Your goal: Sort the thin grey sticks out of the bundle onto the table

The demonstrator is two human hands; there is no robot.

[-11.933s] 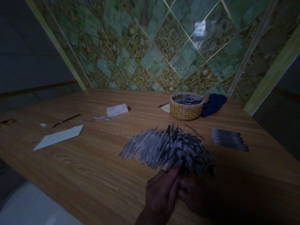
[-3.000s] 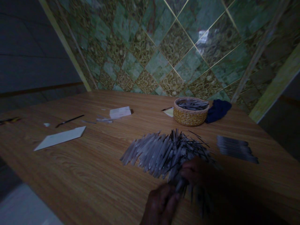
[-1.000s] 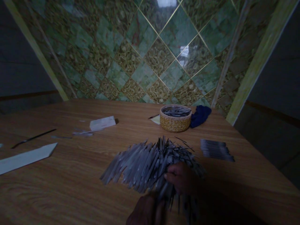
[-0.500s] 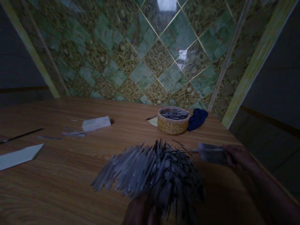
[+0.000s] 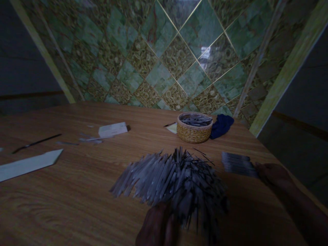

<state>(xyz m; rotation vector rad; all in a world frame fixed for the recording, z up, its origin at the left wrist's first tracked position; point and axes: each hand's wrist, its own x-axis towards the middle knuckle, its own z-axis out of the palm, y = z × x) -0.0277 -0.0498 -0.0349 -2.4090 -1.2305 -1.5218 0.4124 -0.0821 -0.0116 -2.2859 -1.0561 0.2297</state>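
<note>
A large fanned pile of thin grey and black strips [image 5: 164, 177], some glossy like clear plastic sleeves, lies on the wooden table in front of me. At its near edge is my left hand [image 5: 156, 225], blurred and dark, its fingers curled in against the pile; what they hold is hidden. To the right of the pile, a flat row of similar strips [image 5: 237, 164] lies side by side. My right hand [image 5: 275, 174] is at the right end of that row, fingertips close to or touching it; shadow hides how its fingers are set.
Behind the pile stands a woven basket [image 5: 194, 134] holding more strips, beside a dark blue cloth [image 5: 222, 125]. A white box [image 5: 112, 129], loose scraps, a thin dark tool [image 5: 38, 142] and a pale flat strip [image 5: 30, 164] lie left on the table [image 5: 84, 181]. A tiled wall rises behind.
My right hand has drawn back to the right along the row, and the strip that stuck out at the row's left end no longer shows there. The view has shifted slightly.
</note>
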